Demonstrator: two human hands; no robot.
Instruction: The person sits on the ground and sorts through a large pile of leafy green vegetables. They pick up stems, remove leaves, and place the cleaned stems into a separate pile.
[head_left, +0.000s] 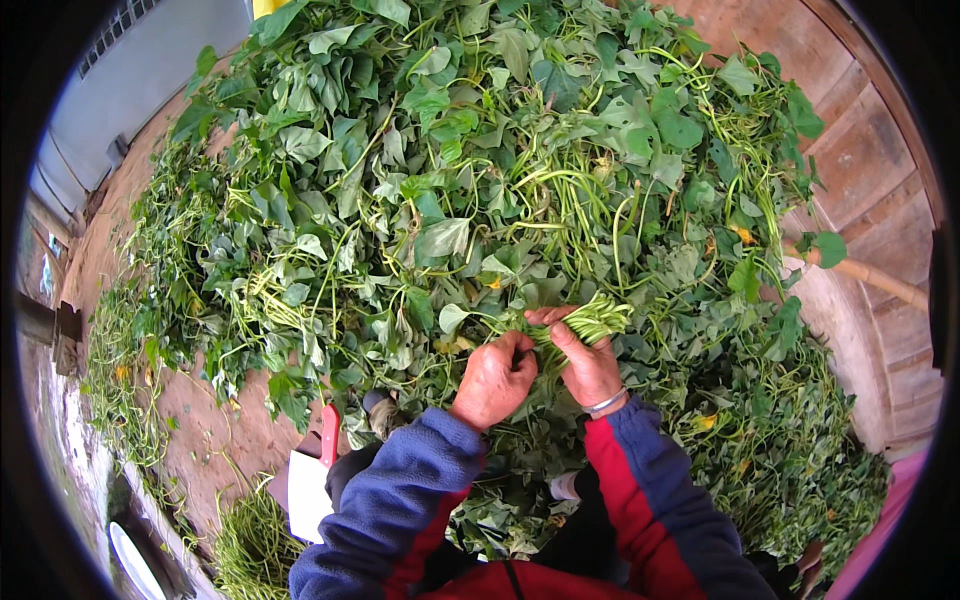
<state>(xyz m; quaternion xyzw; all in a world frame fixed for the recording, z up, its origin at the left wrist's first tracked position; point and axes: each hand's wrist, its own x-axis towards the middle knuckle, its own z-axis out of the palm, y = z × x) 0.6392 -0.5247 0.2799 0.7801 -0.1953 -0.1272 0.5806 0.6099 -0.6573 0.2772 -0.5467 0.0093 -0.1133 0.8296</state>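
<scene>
My right hand (592, 367), with a metal bangle at the wrist, grips a bundle of green leaf stalks (600, 319). The stalk ends fan out past the thumb to the upper right. Close against the bundle's left side is my left hand (495, 379), its thumb and forefinger curled together. What lies between those fingertips is hidden. A pale green leaf (452, 318) on a thin stem stands just above the left hand. Both hands are over a large heap of leafy green vines (442, 240), which look like sweet potato vines.
A red-handled cleaver (309, 491) lies left of my left forearm. Below it is a pile of thin green stalks (259, 540). A white basin (135, 562) shows at the lower left. Wooden boards (877, 150) and a bamboo pole (862, 275) border the right.
</scene>
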